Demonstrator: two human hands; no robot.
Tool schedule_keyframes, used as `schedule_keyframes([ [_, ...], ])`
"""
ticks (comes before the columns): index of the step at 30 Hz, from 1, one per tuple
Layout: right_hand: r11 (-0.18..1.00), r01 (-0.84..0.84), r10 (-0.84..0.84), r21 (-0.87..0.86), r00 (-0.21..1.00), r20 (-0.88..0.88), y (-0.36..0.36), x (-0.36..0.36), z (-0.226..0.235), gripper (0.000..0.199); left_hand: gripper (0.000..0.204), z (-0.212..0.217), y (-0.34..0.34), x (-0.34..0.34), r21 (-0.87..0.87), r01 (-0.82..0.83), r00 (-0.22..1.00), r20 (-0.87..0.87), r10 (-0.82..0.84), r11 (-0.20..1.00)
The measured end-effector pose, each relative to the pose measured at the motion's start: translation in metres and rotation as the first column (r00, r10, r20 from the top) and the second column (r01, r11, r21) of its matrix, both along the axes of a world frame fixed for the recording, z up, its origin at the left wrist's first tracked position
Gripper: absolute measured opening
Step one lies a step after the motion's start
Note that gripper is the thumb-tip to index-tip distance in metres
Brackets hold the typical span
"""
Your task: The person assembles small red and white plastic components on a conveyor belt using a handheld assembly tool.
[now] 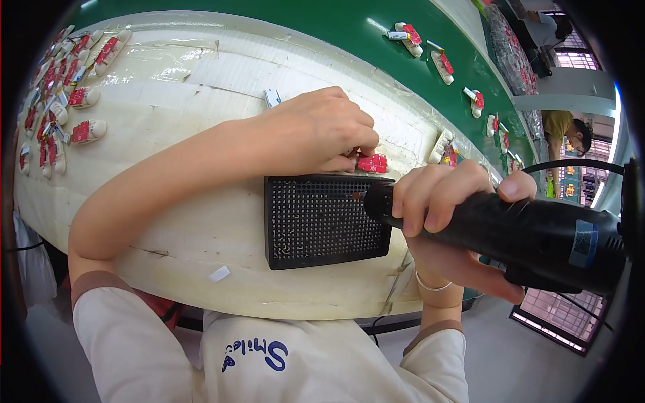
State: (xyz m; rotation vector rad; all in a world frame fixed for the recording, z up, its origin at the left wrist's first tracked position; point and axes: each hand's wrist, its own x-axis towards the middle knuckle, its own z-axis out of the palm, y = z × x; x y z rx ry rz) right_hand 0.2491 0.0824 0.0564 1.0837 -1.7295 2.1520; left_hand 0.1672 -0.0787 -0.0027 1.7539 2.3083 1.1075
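My right hand (pixel 457 201) is wrapped round the body of a black hot-air gun (pixel 537 232) with a cable at its rear. The gun's nozzle is over the right side of a shallow black plastic basket (pixel 329 262) with a perforated bottom. Just beyond the basket's far rim, the bent fingers of my left hand (pixel 322 131) close on a small shoe with a red upper (pixel 372 163). Most of that shoe is hidden behind the fingers. A small white-and-blue tag (pixel 272 98) lies beside my left wrist.
Many small white-soled shoes with red uppers (pixel 84 131) are heaped at the table's far left. More shoes (pixel 442 67) sit spaced along the green conveyor belt (pixel 322 37) beyond the table. A white scrap (pixel 219 274) lies near the front edge. Another person (pixel 564 131) stands at far right.
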Motion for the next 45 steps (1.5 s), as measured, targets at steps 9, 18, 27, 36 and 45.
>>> schedule_keyframes([
  [9,0.998,0.065,-0.065,0.002,0.998,0.007,-0.004,0.002,0.000,0.084,0.019,-0.006,-0.004,-0.003,0.024,0.034,0.999,0.009,-0.035,0.999],
  [18,0.998,-0.025,0.033,0.066,0.991,-0.133,0.004,-0.012,0.024,0.090,0.020,-0.009,-0.005,-0.002,0.058,0.035,0.998,-0.047,-0.032,0.998],
  [27,1.000,-0.009,0.011,0.018,0.994,-0.106,0.008,-0.023,0.011,0.095,0.024,-0.009,-0.005,-0.003,0.061,0.058,0.998,-0.038,-0.056,0.996],
  [36,1.000,0.016,-0.014,0.018,0.992,-0.123,0.007,-0.014,0.022,0.092,0.018,0.006,-0.002,0.004,0.153,-0.015,0.995,0.097,0.000,0.988],
  [45,0.999,0.023,-0.020,0.022,0.994,-0.108,0.006,-0.012,0.022,0.092,0.010,0.009,-0.004,0.002,0.228,-0.029,1.000,0.006,0.029,0.973],
])
